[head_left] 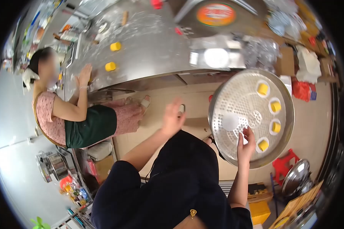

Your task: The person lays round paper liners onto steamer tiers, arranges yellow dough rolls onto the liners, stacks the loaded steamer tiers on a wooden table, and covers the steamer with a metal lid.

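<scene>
My left hand [174, 118] is raised in front of my body, blurred, with its fingers apart and nothing in it. Over the large round perforated metal tray [222, 139] is my right hand [247, 144], its thumb and fingers curled round a small piece of white paper [244, 139]. A white paper round [230, 121] lies on the tray near my fingertips. Along the tray's right side, several yellow dough pieces sit on white rounds, among them an upper one [262, 89] and a lower one [263, 145].
A co-worker [78, 110] sits at the left, hands at the metal worktable [149, 45]. Yellow pieces [115, 46] lie on that table. Plastic packages [262, 51] are behind the tray. A red stool [284, 164] stands at the lower right.
</scene>
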Demonstrator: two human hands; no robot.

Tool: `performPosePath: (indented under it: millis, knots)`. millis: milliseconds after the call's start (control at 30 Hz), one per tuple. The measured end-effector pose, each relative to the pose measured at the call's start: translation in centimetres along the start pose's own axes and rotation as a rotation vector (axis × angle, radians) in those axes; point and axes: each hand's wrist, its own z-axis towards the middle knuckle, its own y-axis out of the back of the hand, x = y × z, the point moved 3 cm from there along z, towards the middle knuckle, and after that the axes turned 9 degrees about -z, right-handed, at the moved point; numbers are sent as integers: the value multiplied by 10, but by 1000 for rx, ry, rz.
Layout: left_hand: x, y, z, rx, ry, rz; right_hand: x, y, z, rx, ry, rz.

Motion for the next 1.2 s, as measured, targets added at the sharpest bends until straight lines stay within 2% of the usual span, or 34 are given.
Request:
performPosePath:
  millis: [33,100,167,233,333,500,600,767,867,967,1067,1133,1200]
  knots:
    - [33,29,7,-81,67,65,24,-19,11,42,43,-9]
    - [87,89,34,-273,-17,147,72,-69,31,141,157,-20]
    - [146,136,55,-456,82,212,127,-124,50,242,247,37]
    - [203,176,77,-580,245,233,185,-180,71,400,446,-116]
    - [272,216,110,-755,383,242,281,-263,106,485,669,-169]
    - [324,232,148,-772,529,155,409,-405,162,486,886,-146]
    - [335,231,151,-750,552,151,460,-468,189,491,856,-173]
    - [343,228,152,-766,557,105,489,-537,213,518,766,-295]
    - [345,228,151,-741,600,100,491,-555,210,543,834,-345]
    - [343,227,153,-740,615,69,489,-567,200,397,864,-388]
    - [330,227,155,-727,522,148,489,-559,175,163,1096,-425]
    - [329,224,152,-703,412,211,486,-553,157,156,1142,-338]
    - [316,218,151,-693,322,179,474,-518,147,123,908,-179]
